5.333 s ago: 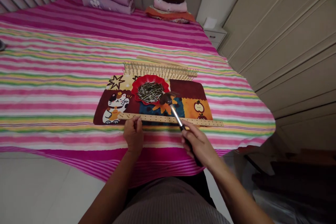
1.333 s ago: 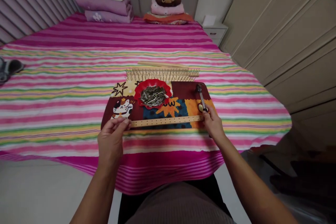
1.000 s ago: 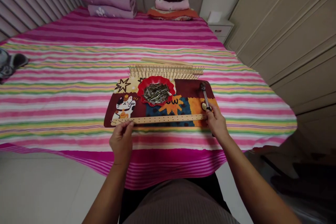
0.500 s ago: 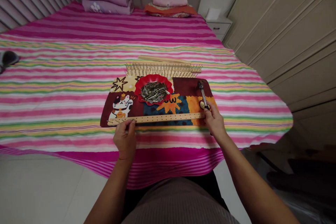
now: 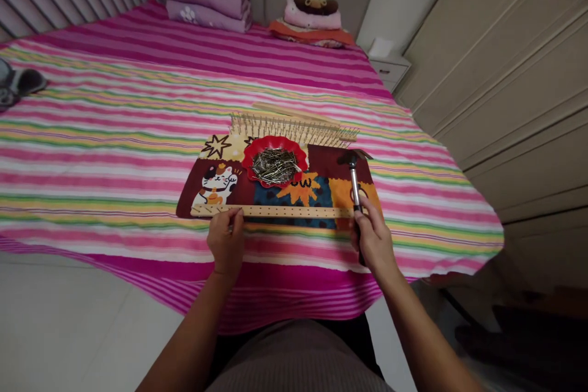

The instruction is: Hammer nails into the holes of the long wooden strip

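My right hand (image 5: 374, 236) is wrapped round the dark handle of a claw hammer (image 5: 354, 180), its head raised toward the mat's far right corner. A narrow wooden strip (image 5: 294, 212) with rows of small holes lies along the near edge of the patterned mat (image 5: 316, 159). A few thin nails (image 5: 207, 209) stand slanted at its left end. At the strip, just right of those nails, my left hand (image 5: 226, 242) is closed in a pinch; what its fingers hold is too small to make out. A red scalloped bowl (image 5: 248, 162) full of loose nails (image 5: 275, 166) sits behind the strip.
Behind the bowl lie wooden strips bristling with upright nails (image 5: 294, 128). Another plain strip (image 5: 294, 113) lies beyond them. Striped cloth (image 5: 114, 153) covers the bed. Folded bedding (image 5: 202, 0) is stacked at the back, and a grey-black object (image 5: 22, 82) lies far left.
The hammer has swung more upright, its head now facing differently and its lower handle showing below my right hand. My left hand stays pinched at the strip. The whole view has shifted slightly.
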Action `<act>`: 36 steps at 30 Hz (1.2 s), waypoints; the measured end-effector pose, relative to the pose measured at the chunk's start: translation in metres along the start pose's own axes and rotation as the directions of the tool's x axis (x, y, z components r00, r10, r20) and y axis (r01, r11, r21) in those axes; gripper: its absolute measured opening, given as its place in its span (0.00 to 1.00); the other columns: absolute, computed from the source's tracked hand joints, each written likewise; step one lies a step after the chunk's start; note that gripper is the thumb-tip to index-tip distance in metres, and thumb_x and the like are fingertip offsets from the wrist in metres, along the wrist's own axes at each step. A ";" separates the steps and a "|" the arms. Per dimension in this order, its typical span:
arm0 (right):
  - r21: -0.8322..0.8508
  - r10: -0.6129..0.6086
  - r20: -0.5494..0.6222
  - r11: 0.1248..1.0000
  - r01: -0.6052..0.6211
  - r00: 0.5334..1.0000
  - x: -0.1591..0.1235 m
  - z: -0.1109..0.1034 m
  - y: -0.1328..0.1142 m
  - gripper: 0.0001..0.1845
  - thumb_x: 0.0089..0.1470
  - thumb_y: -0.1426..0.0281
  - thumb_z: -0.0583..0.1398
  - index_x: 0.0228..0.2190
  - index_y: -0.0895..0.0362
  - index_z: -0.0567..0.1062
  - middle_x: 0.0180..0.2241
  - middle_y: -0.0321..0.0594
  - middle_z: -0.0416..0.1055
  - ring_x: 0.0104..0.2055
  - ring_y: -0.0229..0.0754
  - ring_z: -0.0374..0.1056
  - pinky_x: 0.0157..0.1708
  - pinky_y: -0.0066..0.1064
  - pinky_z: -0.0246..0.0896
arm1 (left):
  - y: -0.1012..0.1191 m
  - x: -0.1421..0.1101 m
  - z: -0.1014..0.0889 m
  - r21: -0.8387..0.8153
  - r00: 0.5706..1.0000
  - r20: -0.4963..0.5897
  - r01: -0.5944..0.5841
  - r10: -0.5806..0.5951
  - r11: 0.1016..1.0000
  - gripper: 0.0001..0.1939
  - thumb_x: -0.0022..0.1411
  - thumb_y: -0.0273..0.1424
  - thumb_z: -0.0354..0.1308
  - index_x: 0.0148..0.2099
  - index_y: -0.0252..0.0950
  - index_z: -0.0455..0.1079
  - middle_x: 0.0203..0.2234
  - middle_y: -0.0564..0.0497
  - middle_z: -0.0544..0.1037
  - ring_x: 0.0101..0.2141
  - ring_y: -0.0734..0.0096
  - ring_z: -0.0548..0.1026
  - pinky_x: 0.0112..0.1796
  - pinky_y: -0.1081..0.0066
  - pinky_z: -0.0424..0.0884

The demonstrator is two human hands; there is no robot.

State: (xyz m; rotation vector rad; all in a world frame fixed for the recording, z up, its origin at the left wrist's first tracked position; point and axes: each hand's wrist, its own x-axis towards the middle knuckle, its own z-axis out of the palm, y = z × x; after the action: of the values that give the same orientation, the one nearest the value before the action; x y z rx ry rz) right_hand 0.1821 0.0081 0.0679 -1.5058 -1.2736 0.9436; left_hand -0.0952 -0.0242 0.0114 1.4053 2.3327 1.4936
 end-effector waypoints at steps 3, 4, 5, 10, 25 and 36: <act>0.102 0.180 0.278 0.971 -0.215 0.944 -0.032 0.013 -0.029 0.33 0.53 0.56 0.55 0.59 0.51 0.62 0.24 0.32 0.64 0.17 0.34 0.55 0.14 0.25 0.50 | -0.003 -0.001 0.000 -0.005 1.000 -0.003 -0.016 0.016 1.000 0.10 0.62 0.37 0.52 0.35 0.38 0.71 0.29 0.50 0.75 0.34 0.68 0.73 0.38 0.69 0.67; 0.097 0.208 0.377 0.960 -0.262 0.903 -0.041 0.018 -0.036 0.33 0.53 0.56 0.55 0.59 0.51 0.63 0.23 0.31 0.63 0.17 0.33 0.55 0.13 0.25 0.48 | -0.003 -0.001 0.001 -0.006 1.000 0.002 -0.019 0.019 1.000 0.10 0.62 0.37 0.52 0.35 0.38 0.71 0.29 0.50 0.75 0.34 0.68 0.73 0.38 0.69 0.67; 0.083 0.219 0.460 0.954 -0.287 0.860 -0.050 0.024 -0.043 0.32 0.53 0.56 0.56 0.58 0.51 0.64 0.23 0.31 0.63 0.17 0.33 0.55 0.13 0.24 0.47 | -0.004 -0.001 0.001 -0.006 1.000 0.007 -0.020 0.020 1.000 0.10 0.62 0.37 0.52 0.35 0.38 0.71 0.29 0.50 0.75 0.34 0.68 0.73 0.39 0.68 0.67; 0.054 0.191 0.635 0.956 -0.289 0.749 -0.077 0.056 -0.052 0.25 0.56 0.60 0.55 0.54 0.50 0.68 0.20 0.29 0.58 0.19 0.32 0.54 0.18 0.23 0.47 | -0.009 -0.003 0.002 -0.030 0.999 0.016 -0.043 0.043 0.999 0.10 0.62 0.37 0.51 0.35 0.38 0.70 0.29 0.50 0.75 0.34 0.68 0.72 0.38 0.68 0.67; -0.014 -0.168 0.610 0.975 0.223 0.775 -0.083 0.061 -0.059 0.24 0.62 0.65 0.50 0.59 0.49 0.64 0.25 0.34 0.64 0.24 0.37 0.58 0.27 0.28 0.59 | -0.014 -0.005 0.006 -0.052 0.997 -0.026 -0.070 0.068 0.996 0.09 0.62 0.36 0.52 0.36 0.38 0.70 0.30 0.49 0.77 0.35 0.67 0.73 0.39 0.68 0.67; -0.022 -0.198 0.535 0.969 0.248 0.821 -0.073 0.046 -0.054 0.23 0.63 0.65 0.50 0.58 0.51 0.65 0.23 0.31 0.64 0.22 0.34 0.58 0.25 0.27 0.60 | -0.017 -0.004 0.008 -0.033 0.995 -0.044 -0.089 0.088 0.995 0.09 0.61 0.36 0.52 0.34 0.38 0.70 0.28 0.49 0.76 0.33 0.67 0.73 0.37 0.69 0.67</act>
State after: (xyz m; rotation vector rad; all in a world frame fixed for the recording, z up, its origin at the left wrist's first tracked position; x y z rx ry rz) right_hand 0.1109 -0.0538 0.1060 -1.1549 -1.8687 1.2037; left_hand -0.1001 -0.0238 -0.0069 1.5017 2.2847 1.5947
